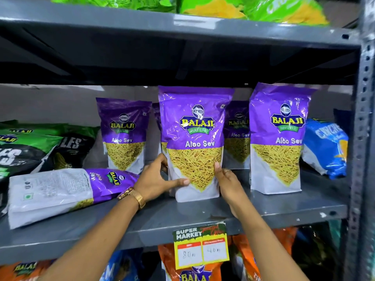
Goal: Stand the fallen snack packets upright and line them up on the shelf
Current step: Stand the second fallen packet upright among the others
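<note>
The Aloo Sev packet in the middle is held upright on the grey shelf, gripped low at both edges: the left hand is wrapped around its left side, thumb across the front, and the right hand is pressed to its right edge. A gold watch is worn on the left wrist. Left of the left hand, a fallen packet lies on its side. Beyond that hand an upright packet stands; right of the right hand another upright packet stands. Below the hands a price tag is fixed to the shelf edge.
</note>
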`<state>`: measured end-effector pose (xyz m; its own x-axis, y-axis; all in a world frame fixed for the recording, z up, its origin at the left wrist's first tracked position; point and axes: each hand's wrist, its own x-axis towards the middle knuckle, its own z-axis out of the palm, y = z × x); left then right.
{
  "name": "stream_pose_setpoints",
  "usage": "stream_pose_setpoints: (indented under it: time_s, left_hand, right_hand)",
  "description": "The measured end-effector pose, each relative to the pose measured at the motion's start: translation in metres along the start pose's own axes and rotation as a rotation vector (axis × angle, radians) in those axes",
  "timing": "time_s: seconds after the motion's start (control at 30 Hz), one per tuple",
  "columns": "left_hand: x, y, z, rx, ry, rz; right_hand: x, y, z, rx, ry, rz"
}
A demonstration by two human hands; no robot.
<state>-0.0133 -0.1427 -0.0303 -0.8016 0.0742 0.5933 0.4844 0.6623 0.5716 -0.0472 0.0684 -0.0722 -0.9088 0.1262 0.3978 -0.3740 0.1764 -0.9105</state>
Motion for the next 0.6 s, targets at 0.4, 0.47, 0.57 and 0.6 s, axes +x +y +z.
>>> stream_pose_setpoints:
  time_s: [0.4,0.47,0.57,0.6]
  left_hand:
    - [0.001,-0.002,0.000,-0.079,0.024,-0.049]
    - [0.000,-0.004,0.001,-0.039,0.039,-0.028]
    - [-0.001,-0.004,0.001,-0.052,0.068,0.005]
    - [-0.003,-0.003,0.001,-0.053,0.091,0.030]
  right_hand:
    - [-0.008,-0.013,-0.006,0.044,-0.051,-0.016]
    - [-0.010,-0.012,-0.006,0.038,-0.048,-0.019]
    - [-0.008,-0.009,-0.005,0.014,-0.005,-0.029]
    - [-0.009,-0.009,-0.003,0.017,0.024,-0.039]
